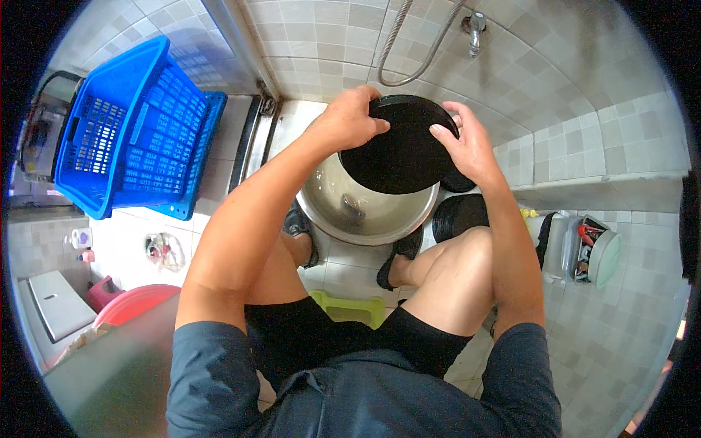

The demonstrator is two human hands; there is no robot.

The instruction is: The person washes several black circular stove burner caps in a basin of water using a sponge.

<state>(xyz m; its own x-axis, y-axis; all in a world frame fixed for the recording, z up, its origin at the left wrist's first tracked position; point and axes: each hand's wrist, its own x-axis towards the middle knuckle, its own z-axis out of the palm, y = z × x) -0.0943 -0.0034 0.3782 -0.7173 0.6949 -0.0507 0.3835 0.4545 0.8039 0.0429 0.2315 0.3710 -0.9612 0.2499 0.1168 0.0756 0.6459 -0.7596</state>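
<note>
Over a wide metal basin, I hold a black round plate tilted, its dark face toward me. My left hand grips its upper left rim, thumb on the face and fingers behind. On the right rim, my right hand has its thumb on the near side, with its other fingers partly hidden behind the edge. The basin holds cloudy liquid, and a small dark thing I cannot make out shows in it.
Beside the basin on the right is a stack of black round dishes. A blue plastic basket stands at left. A lime-green stool is under me. A metal tap and hose are on the tiled wall; a caddy sits far right.
</note>
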